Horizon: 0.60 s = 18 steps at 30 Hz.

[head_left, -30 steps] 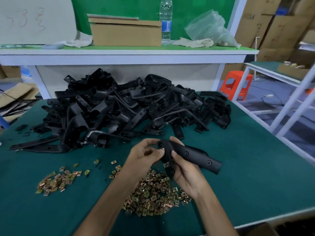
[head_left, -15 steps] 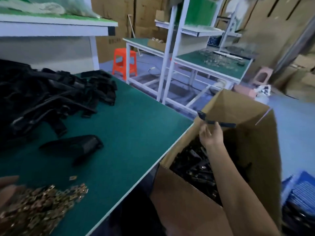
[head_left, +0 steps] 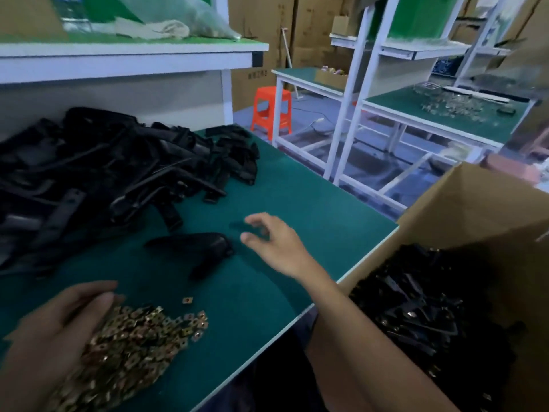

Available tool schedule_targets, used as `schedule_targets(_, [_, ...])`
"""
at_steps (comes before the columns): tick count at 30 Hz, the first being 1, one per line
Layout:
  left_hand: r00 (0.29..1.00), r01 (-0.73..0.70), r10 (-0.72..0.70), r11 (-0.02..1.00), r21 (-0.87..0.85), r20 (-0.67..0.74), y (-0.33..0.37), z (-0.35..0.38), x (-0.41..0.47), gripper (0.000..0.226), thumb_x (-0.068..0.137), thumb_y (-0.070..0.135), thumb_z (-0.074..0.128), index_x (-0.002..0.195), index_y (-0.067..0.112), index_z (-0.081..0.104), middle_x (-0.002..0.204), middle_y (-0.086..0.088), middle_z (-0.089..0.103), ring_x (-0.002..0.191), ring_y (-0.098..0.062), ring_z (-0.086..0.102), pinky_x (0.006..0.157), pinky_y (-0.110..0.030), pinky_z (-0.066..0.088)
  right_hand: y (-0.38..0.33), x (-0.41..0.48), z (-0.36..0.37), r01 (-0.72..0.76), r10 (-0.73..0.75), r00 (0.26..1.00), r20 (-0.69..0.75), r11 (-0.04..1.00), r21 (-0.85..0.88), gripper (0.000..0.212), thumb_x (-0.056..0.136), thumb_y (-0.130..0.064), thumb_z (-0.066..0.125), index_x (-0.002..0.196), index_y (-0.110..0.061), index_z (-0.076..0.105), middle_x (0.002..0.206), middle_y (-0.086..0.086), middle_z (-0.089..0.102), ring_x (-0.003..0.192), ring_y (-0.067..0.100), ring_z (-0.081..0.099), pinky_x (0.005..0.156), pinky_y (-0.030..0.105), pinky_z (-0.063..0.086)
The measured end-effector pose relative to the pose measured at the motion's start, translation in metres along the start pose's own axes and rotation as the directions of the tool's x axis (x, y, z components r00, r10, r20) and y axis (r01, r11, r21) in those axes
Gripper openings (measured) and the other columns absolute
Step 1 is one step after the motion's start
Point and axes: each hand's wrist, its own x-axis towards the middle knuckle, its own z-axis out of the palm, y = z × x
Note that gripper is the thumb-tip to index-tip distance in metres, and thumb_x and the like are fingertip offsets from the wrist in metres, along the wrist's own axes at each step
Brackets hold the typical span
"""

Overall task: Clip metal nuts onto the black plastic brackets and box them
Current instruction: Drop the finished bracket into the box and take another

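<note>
1. The right hand (head_left: 276,242) hovers empty over the middle of the green desk (head_left: 303,185). Its fingers are loose and spread, just beside a lone black plastic bracket (head_left: 193,248) that lies apart from the bracket heap (head_left: 104,173) at the desk's far left.
2. The left hand (head_left: 59,331) rests with fairly straight fingers on the pile of metal nuts (head_left: 139,343) at the desk's near edge.
3. The step in hand looks like fetching the next bracket. It is best to take the lone one by its thicker end, leaving the clip spot free, and to lift out a single nut rather than a cluster.
4. Boxed brackets (head_left: 430,307), some glinting with metal, lie in the cardboard box (head_left: 475,203) just off the desk's right edge.
5. Blur smears the right fingertips. Whether the left fingers cover a chosen nut is hidden. The lone bracket's clip spot is too dark to make out, and the frame cuts off the box.
</note>
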Motion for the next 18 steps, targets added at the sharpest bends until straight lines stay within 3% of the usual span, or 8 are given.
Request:
schedule_targets(2, [0.999,0.007,-0.007,1.000,-0.011,-0.041,0.010,0.000,-0.012,0.015,0.097,0.016,0.062,0.099,0.024,0.074,0.092,0.003,0.079,0.090,-0.011,0.074,0.090,-0.038,0.052,-0.013,0.015,0.031,0.070,-0.016,0.969,0.248,0.975,-0.211,0.073,0.089,-0.065,0.061,0.151,-0.033,0.039,0.156,0.003,0.037,0.143,0.022,0.030,0.116,0.041,0.030])
schedule_targets(4, [0.997,-0.021,0.026,0.998,0.065,-0.067,0.014,-0.003,-0.022,0.016,0.097,0.015,0.063,0.097,0.027,0.074,0.089,0.009,0.078,0.084,-0.002,0.072,0.083,-0.031,0.052,-0.021,0.023,0.060,0.106,0.029,0.936,0.350,0.927,-0.359,0.090,0.084,-0.078,0.055,0.158,-0.038,0.023,0.160,0.006,0.029,0.148,0.030,0.023,0.118,0.049,0.024])
schedule_targets(7, [0.997,0.035,-0.031,0.998,0.061,-0.065,0.007,-0.008,-0.031,0.016,0.096,0.014,0.064,0.095,0.026,0.075,0.091,0.010,0.078,0.085,-0.002,0.072,0.083,-0.030,0.052,-0.025,0.032,0.093,0.122,0.016,0.953,0.302,0.894,-0.431,0.087,0.083,-0.076,0.057,0.154,-0.033,0.029,0.144,0.008,0.044,0.137,0.032,0.036,0.110,0.047,0.028])
schedule_targets(11, [0.995,0.036,-0.028,0.996,0.077,-0.096,0.000,-0.013,-0.035,0.016,0.097,0.012,0.063,0.096,0.023,0.075,0.092,0.010,0.078,0.087,-0.002,0.072,0.090,-0.037,0.055,-0.040,0.045,0.107,0.058,0.016,0.983,0.182,0.916,-0.396,0.059,0.078,-0.047,0.073,0.126,-0.021,0.049,0.108,-0.001,0.050,0.109,0.027,0.051,0.085,0.039,0.037])
schedule_targets(13, [0.996,0.000,0.013,0.991,0.136,-0.092,-0.001,-0.015,-0.035,0.016,0.097,0.017,0.064,0.098,0.029,0.074,0.097,0.014,0.076,0.092,-0.002,0.071,0.090,-0.035,0.055,-0.045,0.048,0.109,-0.009,0.037,0.991,0.125,0.977,-0.212,0.039,0.082,-0.038,0.073,0.107,-0.019,0.048,0.097,-0.003,0.048,0.094,0.022,0.051,0.074,0.035,0.036])
schedule_targets(15, [0.993,-0.057,0.079,0.968,0.243,-0.084,-0.002,-0.017,-0.033,0.014,0.097,0.026,0.063,0.101,0.037,0.071,0.100,0.022,0.073,0.097,0.003,0.067,0.088,-0.025,0.053,-0.050,0.047,0.109,-0.123,0.084,0.983,0.162,0.961,0.248,0.024,0.095,-0.041,0.065,0.098,-0.022,0.050,0.089,-0.004,0.051,0.085,0.019,0.051,0.070,0.033,0.039])
schedule_targets(16, [0.988,-0.088,0.123,0.944,0.318,-0.093,-0.001,-0.015,-0.031,0.013,0.098,0.029,0.062,0.100,0.040,0.070,0.099,0.027,0.071,0.097,0.007,0.065,0.084,-0.015,0.050,-0.054,0.046,0.108,-0.187,0.090,0.972,0.215,0.852,0.488,0.022,0.100,-0.047,0.058,0.100,-0.024,0.056,0.092,-0.003,0.055,0.088,0.018,0.054,0.073,0.032,0.043])
schedule_targets(18, [0.966,-0.172,0.242,0.861,0.479,-0.089,0.004,-0.002,-0.023,0.012,0.099,0.032,0.058,0.101,0.039,0.068,0.097,0.030,0.069,0.097,0.012,0.060,0.079,-0.005,0.045,-0.060,0.043,0.106,-0.271,0.041,0.947,0.320,0.639,0.720,0.037,0.100,-0.058,0.048,0.116,-0.030,0.065,0.114,-0.002,0.060,0.107,0.018,0.058,0.092,0.034,0.051])
